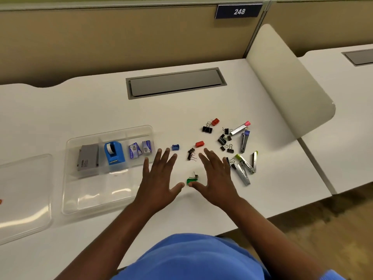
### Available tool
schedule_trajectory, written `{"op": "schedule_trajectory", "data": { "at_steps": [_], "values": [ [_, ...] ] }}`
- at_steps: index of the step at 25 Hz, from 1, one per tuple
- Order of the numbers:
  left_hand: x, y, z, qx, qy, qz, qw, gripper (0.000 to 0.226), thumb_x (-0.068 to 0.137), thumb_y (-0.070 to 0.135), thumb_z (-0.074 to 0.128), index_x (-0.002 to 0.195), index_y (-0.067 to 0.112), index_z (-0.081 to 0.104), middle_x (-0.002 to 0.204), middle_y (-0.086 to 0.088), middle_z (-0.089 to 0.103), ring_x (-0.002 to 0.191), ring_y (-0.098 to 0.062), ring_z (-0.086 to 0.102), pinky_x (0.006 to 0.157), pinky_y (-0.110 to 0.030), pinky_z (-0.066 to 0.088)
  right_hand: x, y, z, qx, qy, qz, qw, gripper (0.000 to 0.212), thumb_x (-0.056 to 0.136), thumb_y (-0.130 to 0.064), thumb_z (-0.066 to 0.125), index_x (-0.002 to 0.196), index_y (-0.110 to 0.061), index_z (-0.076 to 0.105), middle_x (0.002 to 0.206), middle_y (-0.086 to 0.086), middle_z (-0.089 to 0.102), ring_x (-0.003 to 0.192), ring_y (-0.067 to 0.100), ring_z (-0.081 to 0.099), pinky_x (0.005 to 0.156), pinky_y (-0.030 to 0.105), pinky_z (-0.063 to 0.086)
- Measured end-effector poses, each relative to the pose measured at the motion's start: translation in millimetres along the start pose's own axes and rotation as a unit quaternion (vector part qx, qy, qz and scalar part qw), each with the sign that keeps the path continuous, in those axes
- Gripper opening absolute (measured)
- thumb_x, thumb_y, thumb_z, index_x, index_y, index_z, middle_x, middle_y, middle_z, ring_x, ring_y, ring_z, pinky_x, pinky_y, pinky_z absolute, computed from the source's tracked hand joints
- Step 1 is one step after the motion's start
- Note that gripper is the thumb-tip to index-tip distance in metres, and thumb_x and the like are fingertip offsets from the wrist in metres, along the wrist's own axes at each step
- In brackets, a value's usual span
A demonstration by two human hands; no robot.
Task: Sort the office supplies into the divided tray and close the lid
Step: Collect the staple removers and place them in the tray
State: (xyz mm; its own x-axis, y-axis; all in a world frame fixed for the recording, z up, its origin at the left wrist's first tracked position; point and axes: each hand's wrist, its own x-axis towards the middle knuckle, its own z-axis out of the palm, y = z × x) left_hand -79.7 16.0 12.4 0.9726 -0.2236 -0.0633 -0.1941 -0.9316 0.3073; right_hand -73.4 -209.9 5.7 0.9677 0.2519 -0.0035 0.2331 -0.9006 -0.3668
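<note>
A clear divided tray (72, 201) lies on the white desk, holding a grey box (88, 159), a blue tape dispenser (114, 152) and two staple boxes (140, 149) in its back compartments. Its clear lid (24, 197) rests to the left. My left hand (159, 178) and my right hand (217, 176) lie flat with fingers spread, empty, on either side of a green clip (191, 180). Loose binder clips (225, 141), a blue sharpener (175, 147), red pieces (199, 144) and several small staplers (245, 164) are scattered beyond and right of my right hand.
A grey cable hatch (175, 82) is set into the desk behind the supplies. A curved beige divider (286, 87) bounds the desk on the right, with a beige partition wall behind. The desk's front edge runs close to my body.
</note>
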Motion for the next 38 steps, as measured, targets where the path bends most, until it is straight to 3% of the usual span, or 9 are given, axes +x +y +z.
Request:
{"op": "schedule_trajectory", "data": {
  "at_steps": [5, 10, 13, 17, 23, 28, 32, 35, 38],
  "values": [
    [7, 56, 30, -0.002, -0.022, -0.005, 1.000, 0.085, 0.088, 0.068, 0.047, 0.157, 0.034, 0.008, 0.166, 0.006, -0.002, 0.152, -0.013, -0.014, 0.121, -0.049, -0.010, -5, 64, -13, 0.017, 0.005, 0.002, 1.000, 0.092, 0.085, -0.072, 0.055, 0.157, -0.026, 0.022, 0.167, -0.003, 0.014, 0.155, 0.016, 0.007, 0.124, 0.052, 0.007],
    [22, 109, 52, 0.009, -0.043, 0.010, 0.999, 0.075, 0.090, 0.063, 0.047, 0.155, 0.032, 0.023, 0.164, 0.005, 0.022, 0.153, -0.013, 0.009, 0.119, -0.046, -0.015, -11, 127, -28, 0.025, -0.002, 0.024, 0.999, 0.086, 0.086, -0.065, 0.062, 0.155, -0.026, 0.028, 0.164, -0.003, 0.024, 0.153, 0.018, 0.017, 0.124, 0.051, 0.013],
    [32, 141, 63, 0.002, -0.068, 0.051, 0.996, 0.071, 0.091, 0.058, 0.048, 0.154, 0.033, 0.025, 0.162, 0.005, 0.027, 0.152, -0.015, 0.013, 0.119, -0.047, -0.015, -12, 155, -36, 0.044, 0.012, 0.058, 0.997, 0.065, 0.095, -0.046, 0.060, 0.151, -0.025, 0.036, 0.162, -0.001, 0.029, 0.151, 0.020, 0.022, 0.123, 0.050, 0.015],
    [47, 178, 80, 0.000, -0.074, 0.124, 0.990, 0.063, 0.092, 0.050, 0.053, 0.150, 0.034, 0.034, 0.156, 0.000, 0.038, 0.146, -0.019, 0.028, 0.122, -0.054, 0.000, -17, 189, -41, 0.047, 0.030, 0.071, 0.996, 0.048, 0.097, -0.017, 0.056, 0.144, -0.025, 0.047, 0.160, 0.004, 0.034, 0.149, 0.025, 0.027, 0.121, 0.055, 0.018],
    [70, 204, 101, 0.014, -0.066, 0.161, 0.985, 0.055, 0.091, 0.051, 0.053, 0.143, 0.035, 0.046, 0.133, -0.006, 0.054, 0.129, -0.025, 0.045, 0.118, -0.052, 0.021, -18, 210, -40, 0.028, -0.007, 0.090, 0.996, 0.034, 0.101, -0.032, 0.052, 0.134, -0.029, 0.060, 0.162, 0.003, 0.031, 0.152, 0.022, 0.021, 0.123, 0.052, 0.013],
    [76, 206, 109, 0.014, -0.038, 0.131, 0.991, 0.038, 0.090, 0.053, 0.053, 0.117, 0.030, 0.067, 0.127, -0.004, 0.057, 0.122, -0.025, 0.050, 0.111, -0.047, 0.031, -21, 218, -34, 0.025, 0.000, 0.093, 0.995, 0.025, 0.098, -0.043, 0.056, 0.115, -0.031, 0.069, 0.161, 0.001, 0.033, 0.151, 0.020, 0.023, 0.121, 0.052, 0.017],
    [73, 196, 110, -0.043, -0.006, 0.057, 0.997, 0.028, 0.086, 0.039, 0.068, 0.108, 0.021, 0.068, 0.117, -0.002, 0.058, 0.102, -0.024, 0.059, 0.090, -0.037, 0.045, -18, 220, -36, 0.037, 0.011, 0.122, 0.992, 0.025, 0.087, -0.051, 0.069, 0.102, -0.031, 0.068, 0.158, -0.002, 0.036, 0.144, 0.017, 0.034, 0.115, 0.043, 0.030],
    [76, 196, 109, -0.079, 0.008, -0.008, 0.997, 0.033, 0.083, 0.027, 0.074, 0.113, 0.018, 0.064, 0.115, -0.002, 0.059, 0.087, -0.026, 0.062, 0.076, -0.033, 0.048, -15, 217, -37, 0.069, 0.021, 0.135, 0.988, 0.036, 0.083, -0.038, 0.076, 0.114, -0.025, 0.062, 0.154, -0.001, 0.040, 0.128, 0.019, 0.050, 0.104, 0.038, 0.039],
    [85, 199, 106, -0.105, 0.012, -0.042, 0.993, 0.038, 0.081, 0.025, 0.075, 0.115, 0.019, 0.060, 0.109, -0.003, 0.062, 0.086, -0.027, 0.063, 0.073, -0.033, 0.047, -12, 210, -37, 0.076, 0.041, 0.127, 0.988, 0.052, 0.081, -0.022, 0.070, 0.130, -0.019, 0.054, 0.143, 0.000, 0.047, 0.115, 0.024, 0.059, 0.095, 0.037, 0.042]
  ]
}}
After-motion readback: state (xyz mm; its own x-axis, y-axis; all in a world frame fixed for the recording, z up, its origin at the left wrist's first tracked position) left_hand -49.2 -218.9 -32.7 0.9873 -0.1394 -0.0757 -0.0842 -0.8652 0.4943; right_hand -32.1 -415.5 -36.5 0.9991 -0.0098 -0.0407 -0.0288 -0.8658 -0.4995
